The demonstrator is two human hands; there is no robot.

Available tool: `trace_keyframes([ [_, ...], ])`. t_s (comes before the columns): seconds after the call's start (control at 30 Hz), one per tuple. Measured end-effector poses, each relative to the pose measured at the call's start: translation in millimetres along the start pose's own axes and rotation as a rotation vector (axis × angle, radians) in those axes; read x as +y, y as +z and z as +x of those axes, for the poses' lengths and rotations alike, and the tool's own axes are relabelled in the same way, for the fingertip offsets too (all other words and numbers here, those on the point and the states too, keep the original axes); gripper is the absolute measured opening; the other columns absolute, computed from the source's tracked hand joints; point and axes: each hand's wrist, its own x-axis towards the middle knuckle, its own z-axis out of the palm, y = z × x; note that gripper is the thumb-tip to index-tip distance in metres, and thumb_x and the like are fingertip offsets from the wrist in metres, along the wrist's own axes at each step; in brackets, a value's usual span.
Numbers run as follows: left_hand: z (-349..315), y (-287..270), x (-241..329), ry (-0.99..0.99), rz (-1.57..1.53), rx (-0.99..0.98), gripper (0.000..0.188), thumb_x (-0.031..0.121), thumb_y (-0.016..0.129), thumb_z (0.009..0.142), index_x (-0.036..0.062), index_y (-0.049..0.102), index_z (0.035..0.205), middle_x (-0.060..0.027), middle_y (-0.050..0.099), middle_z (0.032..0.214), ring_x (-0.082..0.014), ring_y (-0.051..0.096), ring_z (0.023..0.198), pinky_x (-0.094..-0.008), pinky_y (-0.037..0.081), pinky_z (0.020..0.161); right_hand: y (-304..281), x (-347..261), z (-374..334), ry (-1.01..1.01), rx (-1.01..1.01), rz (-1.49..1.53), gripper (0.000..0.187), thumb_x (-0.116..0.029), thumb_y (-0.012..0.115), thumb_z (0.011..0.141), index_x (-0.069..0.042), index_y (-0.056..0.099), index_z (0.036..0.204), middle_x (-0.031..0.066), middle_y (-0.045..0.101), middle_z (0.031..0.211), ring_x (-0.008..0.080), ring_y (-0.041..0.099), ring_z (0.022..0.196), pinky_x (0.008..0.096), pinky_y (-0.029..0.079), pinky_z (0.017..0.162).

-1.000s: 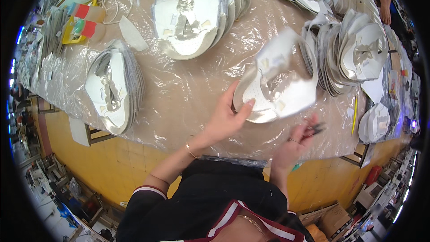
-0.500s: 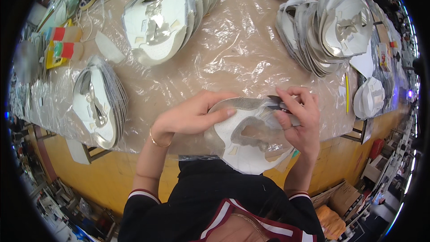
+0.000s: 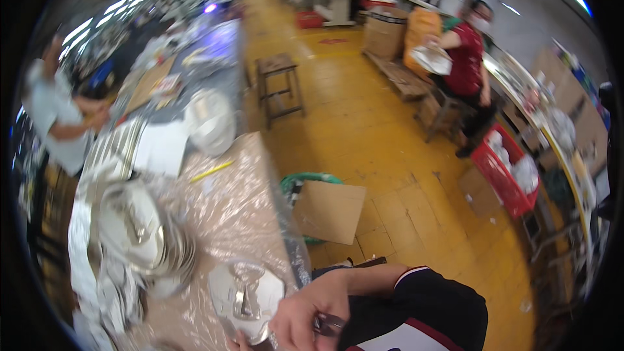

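A white shoe upper (image 3: 257, 289), with a grey cut-out in its middle, is tilted over the near edge of the plastic-covered table. At its lower edge, fingertips of my left hand (image 3: 240, 342) grip it; the rest of that hand is below the picture. My right hand (image 3: 305, 312) is closed beside the upper's right edge. Out of its curled fingers pokes a small dark metal tool (image 3: 329, 325) that looks like thread snips, slightly blurred. A stack of white uppers (image 3: 133, 227) stands to the left.
A yellow pencil-like stick (image 3: 212, 171) and a white upper pile (image 3: 209, 120) lie farther along the table. On the floor are a green-rimmed bin (image 3: 309, 179) with cardboard, a stool (image 3: 278, 65) and a red crate (image 3: 520, 188). A seated co-worker (image 3: 465, 52) holds a white piece; another person (image 3: 58, 110) stands left.
The view has swung to the right, bringing the aisle and co-workers in. My hands now show at the lower edge, the left mostly out of the picture. The upper and dark tool remain in hand.
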Motion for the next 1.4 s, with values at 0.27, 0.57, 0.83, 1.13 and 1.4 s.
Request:
trace_keyframes([
  [0.27, 60.7, -36.8, -26.1, 0.228, 0.232, 0.080, 0.060, 0.024, 0.061, 0.094, -0.0075, 0.037, 0.140, -0.0204, 0.049, 0.133, -0.0254, 0.050, 0.118, -0.0346, 0.041, 0.100, 48.8, -65.6, -14.7, -0.512, -0.166, -0.357, 0.022, -0.041, 0.060, 0.093, -0.021, 0.070, 0.092, 0.0040, 0.057, 0.079, 0.0254, 0.054, 0.069, 0.0404, 0.039, 0.060],
  [0.57, 62.8, -109.8, -81.9, 0.361, 0.354, 0.264, 0.062, 0.026, 0.062, 0.094, -0.0099, 0.037, 0.139, -0.0218, 0.046, 0.136, -0.0260, 0.047, 0.122, -0.0347, 0.039, 0.102, 66.4, -104.7, -75.7, -0.396, -0.052, -0.307, 0.022, -0.037, 0.061, 0.093, -0.017, 0.070, 0.093, 0.0042, 0.060, 0.082, 0.0245, 0.055, 0.072, 0.0388, 0.040, 0.064],
  [0.83, 84.9, -95.7, -82.1, 0.394, 0.552, 0.387, 0.058, 0.025, 0.061, 0.095, -0.0085, 0.039, 0.137, -0.0206, 0.048, 0.134, -0.0244, 0.049, 0.120, -0.0339, 0.040, 0.100, 34.9, -118.7, -109.6, -0.400, -0.065, -0.361, 0.021, -0.033, 0.061, 0.094, -0.014, 0.071, 0.093, 0.0044, 0.063, 0.084, 0.0237, 0.056, 0.075, 0.0374, 0.041, 0.067],
  [1.13, 106.2, -33.2, -59.5, 0.388, 0.650, 0.401, 0.057, 0.025, 0.060, 0.095, -0.0077, 0.040, 0.137, -0.0200, 0.049, 0.133, -0.0237, 0.049, 0.119, -0.0336, 0.041, 0.099, -5.2, -129.3, -148.3, -0.416, -0.023, -0.440, 0.020, -0.029, 0.062, 0.094, -0.011, 0.071, 0.093, 0.0046, 0.066, 0.087, 0.0227, 0.058, 0.078, 0.0359, 0.043, 0.071],
  [1.4, 131.1, -4.7, -42.8, 0.407, 0.718, 0.333, 0.055, 0.025, 0.060, 0.095, -0.0071, 0.041, 0.136, -0.0194, 0.050, 0.132, -0.0230, 0.050, 0.118, -0.0333, 0.042, 0.098, -88.6, -148.7, -305.5, -0.693, 1.006, -1.135, 0.026, -0.034, 0.064, 0.092, -0.009, 0.065, 0.089, 0.0050, 0.064, 0.091, 0.0150, 0.052, 0.074, 0.0322, 0.041, 0.064],
])
